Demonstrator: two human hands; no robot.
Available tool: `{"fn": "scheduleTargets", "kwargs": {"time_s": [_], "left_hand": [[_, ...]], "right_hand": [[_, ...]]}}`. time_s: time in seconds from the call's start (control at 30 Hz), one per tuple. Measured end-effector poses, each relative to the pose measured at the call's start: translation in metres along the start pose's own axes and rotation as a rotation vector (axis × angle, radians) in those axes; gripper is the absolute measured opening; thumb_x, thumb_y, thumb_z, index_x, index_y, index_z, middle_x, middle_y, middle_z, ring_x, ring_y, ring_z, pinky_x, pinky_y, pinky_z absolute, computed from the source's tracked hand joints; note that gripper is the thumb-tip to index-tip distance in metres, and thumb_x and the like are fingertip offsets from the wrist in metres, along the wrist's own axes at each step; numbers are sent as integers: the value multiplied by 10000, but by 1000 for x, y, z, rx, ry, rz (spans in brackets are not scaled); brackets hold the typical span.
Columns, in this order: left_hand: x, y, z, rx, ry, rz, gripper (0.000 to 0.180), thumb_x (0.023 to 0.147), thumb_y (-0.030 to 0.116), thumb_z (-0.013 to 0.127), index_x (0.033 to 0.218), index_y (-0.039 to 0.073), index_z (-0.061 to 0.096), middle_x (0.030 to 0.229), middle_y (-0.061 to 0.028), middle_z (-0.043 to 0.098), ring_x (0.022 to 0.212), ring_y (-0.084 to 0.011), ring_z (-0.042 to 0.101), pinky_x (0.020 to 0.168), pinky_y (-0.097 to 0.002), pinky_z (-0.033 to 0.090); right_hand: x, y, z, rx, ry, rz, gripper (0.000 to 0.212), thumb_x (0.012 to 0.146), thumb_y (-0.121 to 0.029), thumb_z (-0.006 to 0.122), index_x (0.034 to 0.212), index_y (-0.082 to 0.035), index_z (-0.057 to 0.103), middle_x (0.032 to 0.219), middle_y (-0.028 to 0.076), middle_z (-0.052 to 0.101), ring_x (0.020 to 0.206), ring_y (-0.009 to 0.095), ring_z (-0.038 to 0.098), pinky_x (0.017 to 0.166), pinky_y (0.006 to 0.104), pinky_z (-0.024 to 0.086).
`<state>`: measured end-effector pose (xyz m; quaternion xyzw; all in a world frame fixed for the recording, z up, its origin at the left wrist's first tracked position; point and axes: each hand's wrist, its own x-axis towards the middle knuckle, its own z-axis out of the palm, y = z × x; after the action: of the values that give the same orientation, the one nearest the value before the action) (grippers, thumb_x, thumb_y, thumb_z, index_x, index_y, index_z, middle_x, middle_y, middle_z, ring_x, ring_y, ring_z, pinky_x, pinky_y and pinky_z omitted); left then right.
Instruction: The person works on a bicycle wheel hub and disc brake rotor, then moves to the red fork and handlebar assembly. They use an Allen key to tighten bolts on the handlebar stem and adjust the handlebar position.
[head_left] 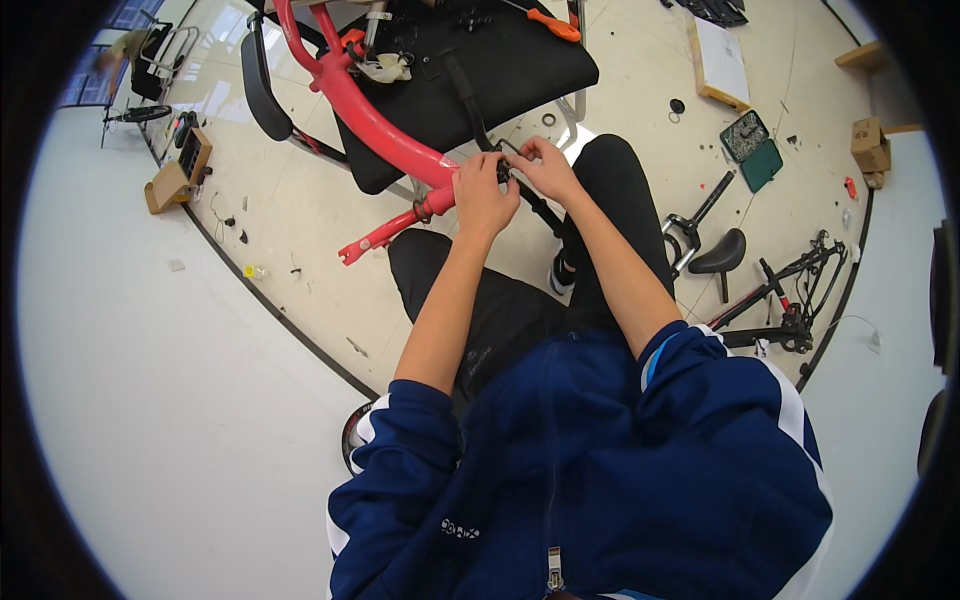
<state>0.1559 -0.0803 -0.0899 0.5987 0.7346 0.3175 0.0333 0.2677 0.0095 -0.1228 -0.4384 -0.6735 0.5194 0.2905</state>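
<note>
A red bicycle frame (375, 125) lies slanting over a black chair seat (520, 60), its head tube end reaching toward my knees. Beside that end runs a black handlebar (466, 88), passing under my hands and down toward my right thigh. My left hand (485, 197) is closed around the bar at a dark clamp (503, 172) near its middle. Right against the clamp, my right hand (543, 168) has its thumb and fingers pinched together by a thin bent dark rod (508, 146), perhaps a hex key. The fingers partly hide the clamp.
An orange-handled screwdriver (555, 25) rests on the chair. To the right on the floor are a green case (762, 165), a black saddle (718, 252), a fork (690, 230) and a black bicycle frame (785, 310). An open cardboard box (168, 188) stands left. Another person (128, 50) bends far left.
</note>
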Motion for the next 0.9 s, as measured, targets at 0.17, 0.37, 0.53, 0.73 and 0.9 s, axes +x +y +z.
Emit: {"fn": "scheduleTargets", "kwargs": {"time_s": [0.17,0.37,0.53,0.73,0.9], "left_hand": [[-2,-3,-1,-10,-15,1,360,711,148,692,1050,74,595,998,-105,607,994,-308,562,845,-418,403],[-1,-3,-1,-3,-28,-11,359,713,146,691,1054,87,595,1000,-100,609,992,-306,563,848,-417,404],[-1,-2,0,-12,-19,-6,360,718,152,690,1060,87,596,1002,-98,609,989,-306,566,858,-419,403],[-1,2,-1,7,-5,10,307,761,195,690,1054,110,655,1048,-89,619,1025,-285,568,877,-419,394],[5,8,0,67,-14,58,226,793,190,697,1007,117,697,1068,-57,628,1037,-243,570,908,-422,361]], "right_hand": [[-2,-9,-1,-63,-127,349,518,844,-427,648,653,51,591,570,146,567,552,245,565,579,380,462],[-2,7,2,-16,-171,82,314,894,-284,626,818,20,599,659,67,561,614,152,512,588,304,425],[-1,14,4,171,-137,-121,176,909,-179,608,926,-12,556,764,14,558,681,121,505,613,274,420],[-1,3,-21,732,-95,533,305,944,-299,533,839,-24,613,666,2,511,500,62,389,477,238,320],[-7,-13,-29,394,50,303,356,967,-311,527,808,-17,650,650,4,528,522,77,440,485,241,358]]}}
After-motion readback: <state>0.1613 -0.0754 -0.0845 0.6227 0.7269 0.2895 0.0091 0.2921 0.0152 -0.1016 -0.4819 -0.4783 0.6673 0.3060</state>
